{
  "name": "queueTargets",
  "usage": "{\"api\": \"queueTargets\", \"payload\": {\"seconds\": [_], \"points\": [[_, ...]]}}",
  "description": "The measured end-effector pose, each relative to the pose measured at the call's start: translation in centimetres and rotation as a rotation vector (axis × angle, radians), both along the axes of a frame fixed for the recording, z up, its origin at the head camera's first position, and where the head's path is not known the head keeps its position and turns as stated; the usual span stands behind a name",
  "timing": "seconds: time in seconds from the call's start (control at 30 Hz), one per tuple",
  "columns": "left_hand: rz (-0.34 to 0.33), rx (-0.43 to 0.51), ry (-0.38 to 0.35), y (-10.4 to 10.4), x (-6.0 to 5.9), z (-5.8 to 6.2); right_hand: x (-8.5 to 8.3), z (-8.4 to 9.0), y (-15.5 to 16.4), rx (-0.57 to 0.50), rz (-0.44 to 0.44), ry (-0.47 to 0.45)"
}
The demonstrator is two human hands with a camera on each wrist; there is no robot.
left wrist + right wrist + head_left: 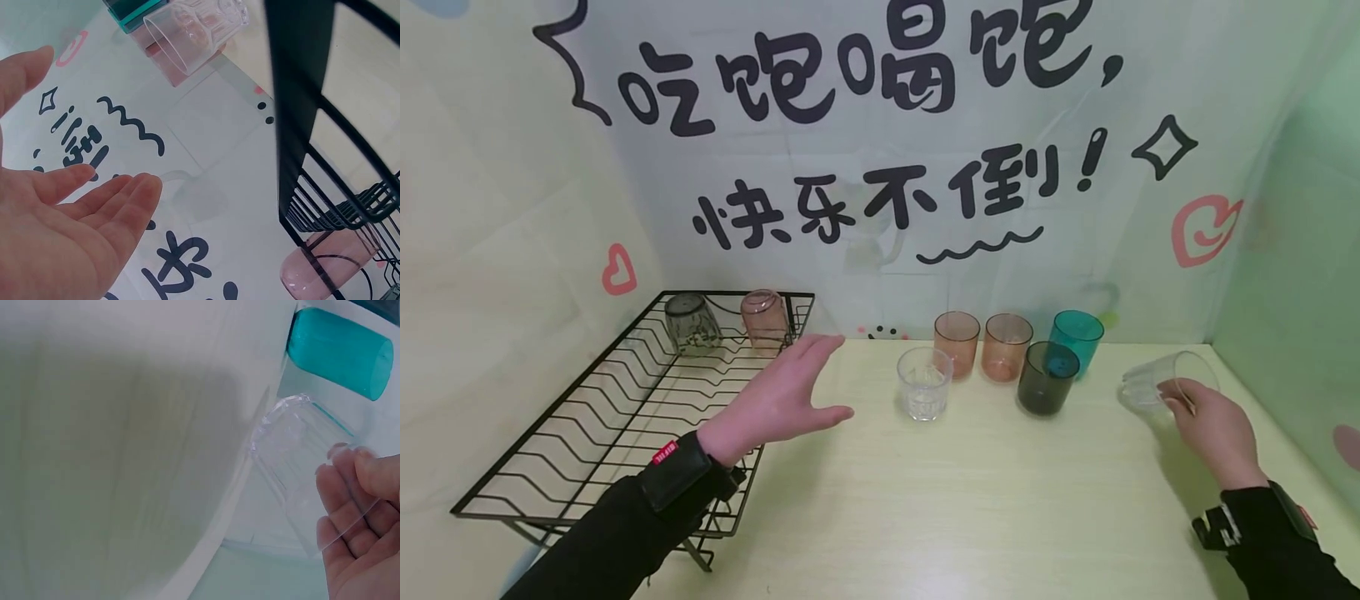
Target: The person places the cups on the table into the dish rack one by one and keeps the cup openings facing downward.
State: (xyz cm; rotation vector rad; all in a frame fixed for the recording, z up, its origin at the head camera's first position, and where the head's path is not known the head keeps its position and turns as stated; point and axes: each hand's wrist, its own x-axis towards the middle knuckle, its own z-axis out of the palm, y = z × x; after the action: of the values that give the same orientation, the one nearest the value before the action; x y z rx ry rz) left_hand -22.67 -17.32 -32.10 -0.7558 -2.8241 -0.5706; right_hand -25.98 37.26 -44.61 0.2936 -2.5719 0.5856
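My right hand (1219, 429) pinches a clear glass (1146, 379) by its rim side, thumb and fingertips on the wall. The glass is tilted, its mouth toward the right; the right wrist view shows its ridged base (272, 422) pointing away from the fingers. My left hand (778, 396), fingers extended and thumb apart, hovers by the right edge of the black wire rack (625, 417) and holds nothing. Between the hands stand another clear glass (925, 385), two pink glasses (956, 342), a dark grey glass (1047, 383) and a teal glass (1078, 332), all upright.
Upside down at the rack's back are a grey glass (692, 325) and a pink glass (765, 321). A printed cloth backdrop (880, 283) rises behind the pale table (925, 517), and a green side panel (1300, 292) closes the right.
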Motion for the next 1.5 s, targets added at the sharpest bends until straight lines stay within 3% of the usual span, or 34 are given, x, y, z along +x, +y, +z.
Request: {"api": "queueTargets", "payload": {"seconds": [0.53, 0.93, 1.5], "points": [[-0.034, 0.021, 0.009, 0.3, 0.1, 0.2, 3.5, 2.2, -1.6, -0.018, 0.0, -0.086], [-0.081, 0.091, 0.015, 0.7, 0.1, 1.1, 4.6, 3.7, -2.1, -0.013, 0.019, -0.015], [-0.073, 0.18, -0.009, 1.9, 0.0, 1.6, 5.3, 6.6, -4.6, -0.068, 0.085, 0.179]]}}
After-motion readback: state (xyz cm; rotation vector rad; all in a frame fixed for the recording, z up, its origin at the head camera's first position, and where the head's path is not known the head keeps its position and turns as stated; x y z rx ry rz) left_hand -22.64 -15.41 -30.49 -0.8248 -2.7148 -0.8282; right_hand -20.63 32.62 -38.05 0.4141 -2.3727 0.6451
